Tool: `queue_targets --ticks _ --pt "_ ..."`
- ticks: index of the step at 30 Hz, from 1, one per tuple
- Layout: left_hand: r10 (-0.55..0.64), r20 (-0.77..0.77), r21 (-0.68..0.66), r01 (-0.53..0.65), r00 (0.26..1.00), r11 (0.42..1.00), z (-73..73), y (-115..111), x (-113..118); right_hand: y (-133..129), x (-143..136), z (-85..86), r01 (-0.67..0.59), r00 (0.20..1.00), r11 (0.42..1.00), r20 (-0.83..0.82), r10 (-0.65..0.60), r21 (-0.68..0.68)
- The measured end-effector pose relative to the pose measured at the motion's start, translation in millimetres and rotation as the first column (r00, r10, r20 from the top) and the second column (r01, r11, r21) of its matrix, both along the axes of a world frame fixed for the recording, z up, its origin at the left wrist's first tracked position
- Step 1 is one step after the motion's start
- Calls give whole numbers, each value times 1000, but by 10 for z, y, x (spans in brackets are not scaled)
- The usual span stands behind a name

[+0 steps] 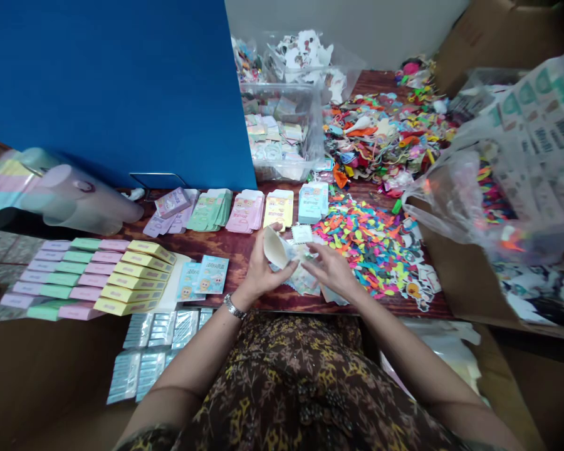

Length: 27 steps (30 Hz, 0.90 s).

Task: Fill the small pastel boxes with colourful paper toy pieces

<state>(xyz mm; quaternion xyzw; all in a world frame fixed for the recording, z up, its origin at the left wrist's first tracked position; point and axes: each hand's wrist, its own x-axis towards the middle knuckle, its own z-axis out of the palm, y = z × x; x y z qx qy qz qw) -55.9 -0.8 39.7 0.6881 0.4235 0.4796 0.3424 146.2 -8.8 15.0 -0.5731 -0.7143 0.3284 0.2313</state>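
My left hand (266, 266) is wrapped round a small paper box (275, 249), tilted so that its cream inside shows. Just right of it, my right hand (333, 269) has its fingers apart, over a loose pile of small printed pieces (306, 282). Whether its fingertips touch any piece is hard to see. A small pale square card (302, 233) lies beyond the hands. Behind them stand stacks of flat boxes in blue (313, 203), yellow (278, 210), pink (245, 212) and green (209, 210).
Filled boxes (136, 279) are lined up in coloured rows at left, beside two blue boxes (214, 274). Small colourful balloons (371, 244) are heaped at right, with mixed trinkets (380, 138) behind. A clear bin (286, 160), blue panel (113, 88) and plastic bag (512, 181) surround the table.
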Motion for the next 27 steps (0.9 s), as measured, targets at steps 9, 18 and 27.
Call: queue_targets --ticks 9,18,27 --pt "85 1 -139 -84 996 987 -275 -21 47 33 -196 -168 -119 839 993 536 96 9" --pt "201 -179 -100 -221 963 970 -272 -24 21 267 450 119 443 761 892 -564 -321 90" --pt "205 -265 -53 -227 942 972 -243 -96 216 52 10 361 437 853 825 -456 -254 359"
